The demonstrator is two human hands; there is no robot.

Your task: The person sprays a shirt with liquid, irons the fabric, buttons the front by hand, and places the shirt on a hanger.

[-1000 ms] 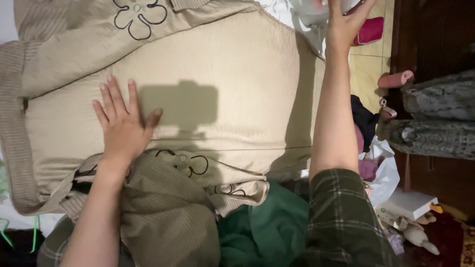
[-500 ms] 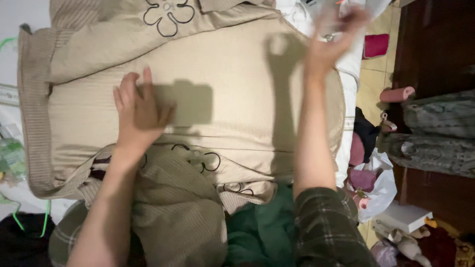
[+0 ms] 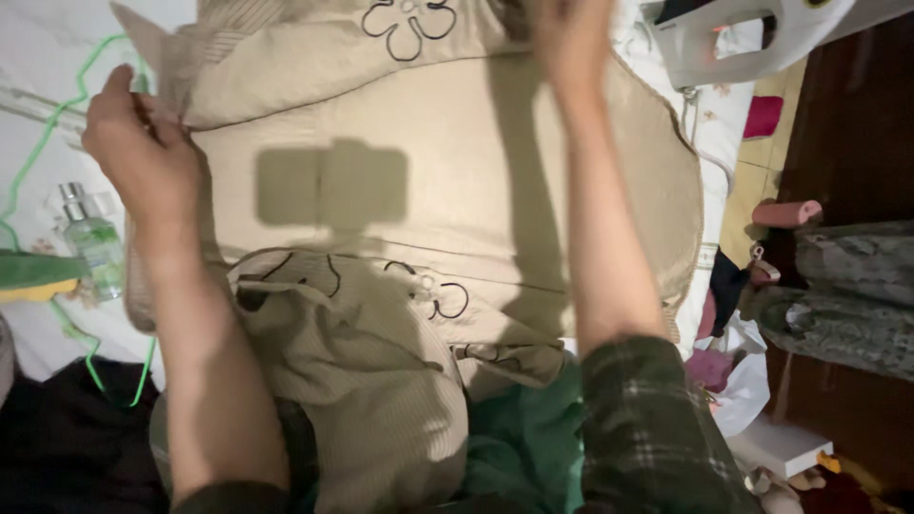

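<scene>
While two hands grip: one beige sweater (image 3: 447, 181), left hand (image 3: 143, 157), right hand (image 3: 569, 38).

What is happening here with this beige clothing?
A person has a beige knitted garment with black flower outlines spread flat on a white surface. The left hand grips its ribbed edge; the right hand rests near its far edge. A small glass bottle and a green hanger lie alongside.
</scene>
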